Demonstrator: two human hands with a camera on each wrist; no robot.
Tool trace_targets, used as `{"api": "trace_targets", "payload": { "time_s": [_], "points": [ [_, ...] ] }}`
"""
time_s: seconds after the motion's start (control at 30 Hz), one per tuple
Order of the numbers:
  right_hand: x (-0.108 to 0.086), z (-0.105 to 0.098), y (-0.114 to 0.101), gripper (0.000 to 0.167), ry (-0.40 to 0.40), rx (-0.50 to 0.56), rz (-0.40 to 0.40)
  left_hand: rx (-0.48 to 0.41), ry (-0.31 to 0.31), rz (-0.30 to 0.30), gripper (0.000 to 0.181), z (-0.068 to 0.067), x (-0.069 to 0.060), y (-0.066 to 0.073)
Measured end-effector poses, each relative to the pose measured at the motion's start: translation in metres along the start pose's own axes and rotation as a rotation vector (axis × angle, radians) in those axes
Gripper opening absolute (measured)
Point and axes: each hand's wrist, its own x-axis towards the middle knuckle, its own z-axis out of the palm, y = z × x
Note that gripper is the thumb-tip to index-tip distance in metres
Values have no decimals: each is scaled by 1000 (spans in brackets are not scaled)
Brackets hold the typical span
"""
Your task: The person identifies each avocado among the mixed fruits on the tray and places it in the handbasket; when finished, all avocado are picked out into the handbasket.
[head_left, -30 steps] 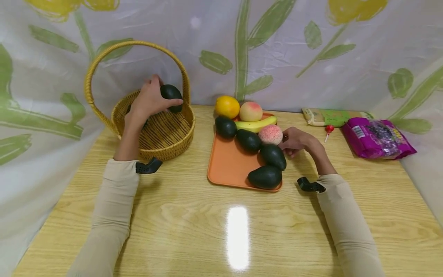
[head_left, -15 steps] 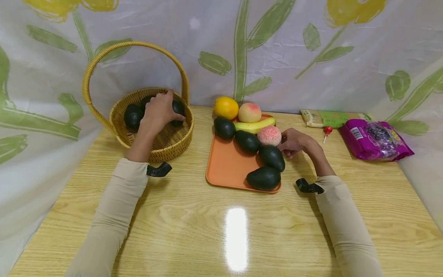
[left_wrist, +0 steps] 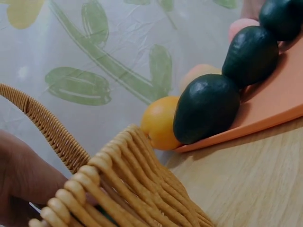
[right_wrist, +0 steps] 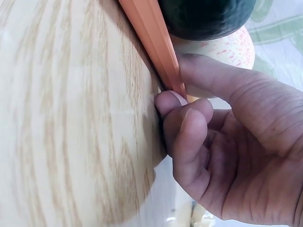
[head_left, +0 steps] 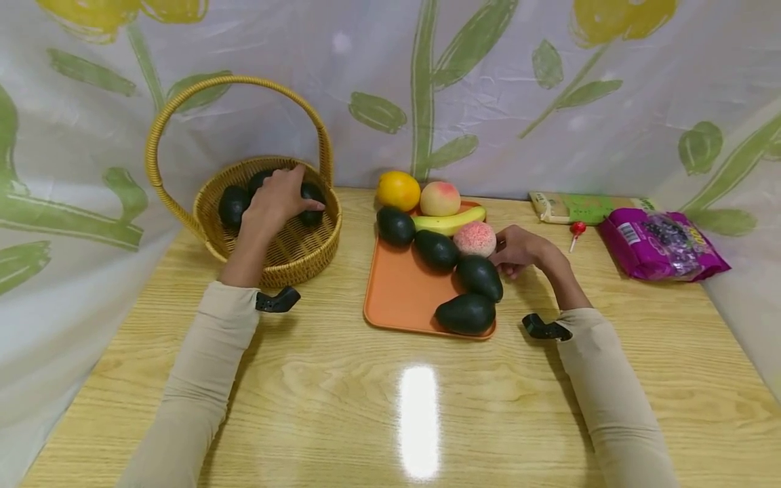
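Note:
Inside the wicker basket (head_left: 299, 269), my left hand (head_left: 273, 201) holds a dark green avocado (head_left: 312, 192) near the right wall, thumb towards the front. Two more avocados lie at the basket's left and back. In the left wrist view the hand (left_wrist: 26, 172) is partly cut off behind the basket rim (left_wrist: 94, 172). My right hand (head_left: 517, 249) stays at the right edge of the orange tray (head_left: 403, 291), beside the speckled peach (head_left: 476, 238). The right wrist view shows its thumb against the tray rim (right_wrist: 154, 40) and its fingers curled at the edge.
Several avocados (head_left: 466, 314), a banana (head_left: 450, 221), a second peach (head_left: 441, 198) and an orange fruit (head_left: 398, 190) lie on or beside the tray. Further right are a red lollipop (head_left: 577, 229), a green packet (head_left: 586, 207) and a purple bag (head_left: 662, 245). The basket handle (head_left: 325, 146) arches upward.
My left hand has lowered the avocado from above the basket's right side down into it, shifting slightly right. The avocados at the basket's left and back show more. The right hand keeps its place.

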Motion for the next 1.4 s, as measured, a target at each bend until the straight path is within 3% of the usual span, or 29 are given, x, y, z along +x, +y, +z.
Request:
{"api": "trace_targets", "payload": {
  "time_s": [0.37, 0.83, 1.13, 1.27, 1.4],
  "points": [
    [0, 1, 0, 34, 6, -10, -21, 35, 46, 9, 68, -3, -4, 3],
    [3, -1, 2, 32, -12, -5, 1, 18, 180, 96, 57, -22, -31, 33],
    [0, 1, 0, 31, 1, -9, -35, -13, 235, 230, 49, -30, -59, 70],
    [0, 1, 0, 31, -1, -8, -44, -122, 187, 328, 49, -30, -64, 81],
    [-1, 2, 0, 32, 6, -12, -29, -222, 118, 465, 49, -24, -61, 94]
  ]
}}
